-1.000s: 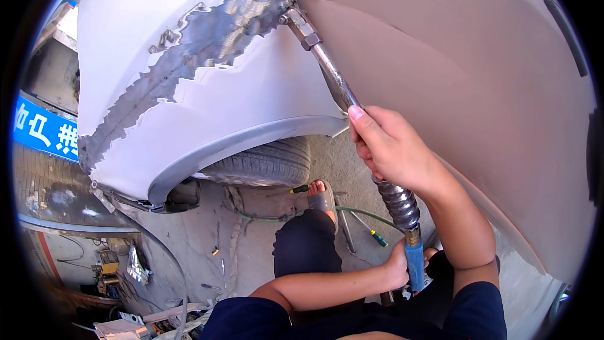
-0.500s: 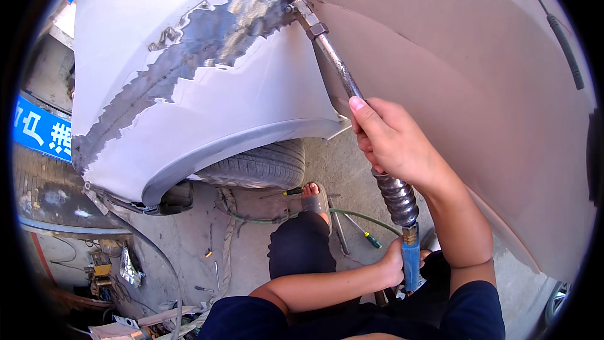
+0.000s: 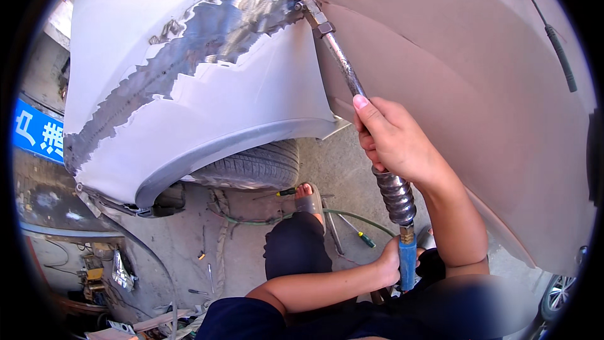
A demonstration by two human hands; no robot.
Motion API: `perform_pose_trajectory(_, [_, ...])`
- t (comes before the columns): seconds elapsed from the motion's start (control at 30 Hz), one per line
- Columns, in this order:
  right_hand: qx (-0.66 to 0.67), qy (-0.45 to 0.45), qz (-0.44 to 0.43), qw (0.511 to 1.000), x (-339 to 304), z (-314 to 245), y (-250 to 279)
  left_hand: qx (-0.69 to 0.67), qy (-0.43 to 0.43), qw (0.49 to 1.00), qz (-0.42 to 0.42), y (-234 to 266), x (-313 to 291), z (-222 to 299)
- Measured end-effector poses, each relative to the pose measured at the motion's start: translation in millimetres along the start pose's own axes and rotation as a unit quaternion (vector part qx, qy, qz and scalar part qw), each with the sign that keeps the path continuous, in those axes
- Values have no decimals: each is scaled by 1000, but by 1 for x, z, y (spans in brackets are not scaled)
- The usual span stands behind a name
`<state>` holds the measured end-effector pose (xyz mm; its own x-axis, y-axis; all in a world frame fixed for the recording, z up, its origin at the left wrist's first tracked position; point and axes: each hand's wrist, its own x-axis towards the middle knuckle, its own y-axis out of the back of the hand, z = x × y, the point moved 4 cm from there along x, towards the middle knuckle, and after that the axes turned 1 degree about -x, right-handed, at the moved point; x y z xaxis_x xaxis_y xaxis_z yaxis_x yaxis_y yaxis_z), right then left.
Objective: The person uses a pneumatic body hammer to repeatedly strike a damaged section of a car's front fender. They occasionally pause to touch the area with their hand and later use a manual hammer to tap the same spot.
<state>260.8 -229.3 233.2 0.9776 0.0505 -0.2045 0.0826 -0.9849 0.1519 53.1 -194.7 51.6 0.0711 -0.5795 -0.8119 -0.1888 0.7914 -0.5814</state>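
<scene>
A metal slide hammer (image 3: 341, 60) slants from the car's grey fender (image 3: 258, 91) down toward me. Its hooked tip meets the upper right end of a ragged bare-metal strip (image 3: 195, 44), by the seam with the door panel (image 3: 453, 82). My right hand (image 3: 395, 138) is wrapped round the shaft, thumb laid along it, just above the ribbed steel weight (image 3: 394, 198). At the lower end, my left hand (image 3: 391, 262) closes on the blue handle (image 3: 408, 264); part of those fingers is hidden behind it.
Beneath the fender is a tyre (image 3: 251, 167). My sandalled foot (image 3: 308, 198) stands beside a green hose (image 3: 358, 216) and a screwdriver (image 3: 366, 239) on the concrete. Scrap parts (image 3: 94, 274) lie at lower left; a cable (image 3: 560, 56) hangs over the panel at right.
The view has shifted slightly, so fender and panel sit a little differently in the picture. Both hands keep their grip, and the tool's tip stays at the same spot on the seam.
</scene>
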Motion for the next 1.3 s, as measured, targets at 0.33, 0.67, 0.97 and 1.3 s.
perform_pose_trajectory(0.33, [-26, 15, 5, 1000, 0, -2, -1, 3, 16, 1000, -2, 1, 4, -4])
perform_pose_trajectory(0.67, [-53, 4, 0, 999, -23, 11, -1, 10, 13, 1000, -13, -1, 2, -2])
perform_pose_trajectory(0.97, [-34, 44, 18, 998, -5, -21, -5, -36, 3, 999, -17, 1, 10, -8])
perform_pose_trajectory(1.3, [-133, 120, 15, 984, -22, 12, 8, -42, -4, 999, -22, -8, 8, -8])
